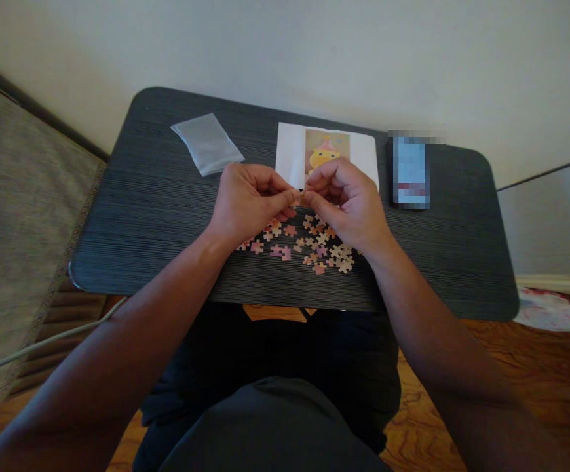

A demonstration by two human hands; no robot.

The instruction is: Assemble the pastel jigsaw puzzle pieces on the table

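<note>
My left hand (pixel 255 198) and my right hand (pixel 346 200) meet above the middle of the table, thumbs and fingertips pinched close together. Between the fingertips sits a small pale jigsaw puzzle piece (pixel 295 198); whether it is one piece or two being joined I cannot tell. Below the hands lie several loose puzzle pieces (pixel 322 238) in pink, orange and tan. Two pinkish pieces (pixel 280 252) touch each other near the front. Behind the hands rests a white sheet (pixel 289 154) with a printed picture of a yellow cartoon figure (pixel 325 154), its lower part hidden by my right hand.
The dark grained table (pixel 132 196) has rounded corners and stands against a wall. A clear plastic bag (pixel 209 144) lies at the back left. On the right is a phone (pixel 410 172), blurred out. A pale cable (pixel 54 337) runs at the lower left.
</note>
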